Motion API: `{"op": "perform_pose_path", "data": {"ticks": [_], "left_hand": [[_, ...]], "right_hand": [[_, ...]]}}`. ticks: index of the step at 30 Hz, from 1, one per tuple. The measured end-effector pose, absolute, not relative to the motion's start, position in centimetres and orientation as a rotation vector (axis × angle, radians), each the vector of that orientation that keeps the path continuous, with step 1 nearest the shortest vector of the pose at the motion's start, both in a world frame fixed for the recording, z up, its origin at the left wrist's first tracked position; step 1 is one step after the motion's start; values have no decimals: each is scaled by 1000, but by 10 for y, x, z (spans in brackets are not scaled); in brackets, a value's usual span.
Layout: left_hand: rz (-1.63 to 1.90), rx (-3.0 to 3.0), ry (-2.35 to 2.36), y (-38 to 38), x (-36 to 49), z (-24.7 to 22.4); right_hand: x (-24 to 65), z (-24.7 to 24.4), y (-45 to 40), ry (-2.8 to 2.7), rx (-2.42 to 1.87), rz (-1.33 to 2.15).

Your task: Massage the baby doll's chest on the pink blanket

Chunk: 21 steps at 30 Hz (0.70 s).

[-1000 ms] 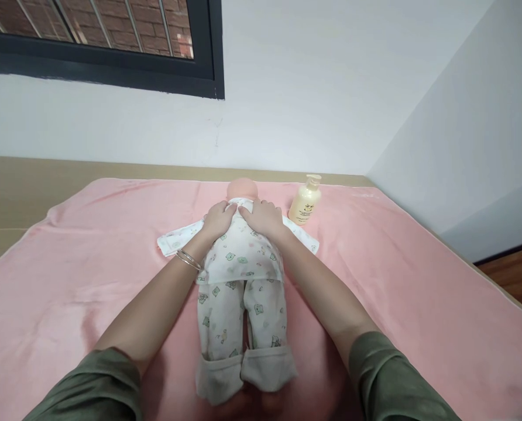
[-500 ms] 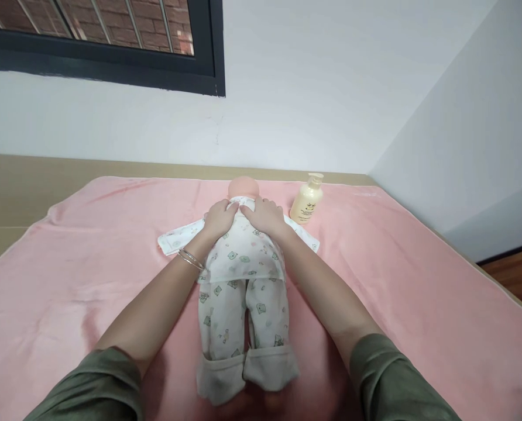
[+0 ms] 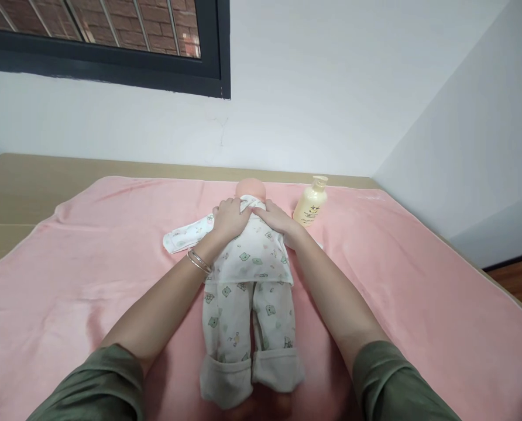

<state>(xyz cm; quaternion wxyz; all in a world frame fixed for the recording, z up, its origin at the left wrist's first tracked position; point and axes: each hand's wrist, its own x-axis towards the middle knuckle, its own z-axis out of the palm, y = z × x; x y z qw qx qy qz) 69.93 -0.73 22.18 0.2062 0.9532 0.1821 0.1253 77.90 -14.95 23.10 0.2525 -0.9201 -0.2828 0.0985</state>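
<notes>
A baby doll (image 3: 253, 257) in a white printed top and matching trousers with turned-up cuffs lies lengthwise in front of me. Its bald head (image 3: 251, 187) points toward the wall; no facial features show. My left hand (image 3: 231, 217) is curled over the doll's left-side shoulder, with a bracelet (image 3: 198, 261) on that wrist. Over the other shoulder bends my right hand (image 3: 276, 217). Both thumbs lie on the doll's upper trunk and nearly meet at the middle. One sleeve (image 3: 188, 235) stretches out to the left; my right wrist hides most of the other.
A pale yellow pump bottle (image 3: 310, 202) stands just beyond my right hand. Beneath everything spreads a pink blanket (image 3: 94, 257) on a wooden surface (image 3: 10, 193). A white wall (image 3: 305, 88) and a dark-framed window (image 3: 212, 76) are behind.
The whole view has shifted slightly, so things sit a little further right. My right wrist now covers more of the doll's right-side sleeve. Both hands stay at the shoulders.
</notes>
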Motion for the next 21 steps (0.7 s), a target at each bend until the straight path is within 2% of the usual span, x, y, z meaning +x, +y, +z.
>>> {"op": "perform_pose_path", "data": {"ticks": [15, 21], "left_hand": [[316, 2424, 555, 9, 699, 213], [290, 2387, 463, 16, 698, 212]], "right_hand": [[767, 234, -138, -799, -2658, 199], [725, 241, -129, -905, -2838, -68]]}}
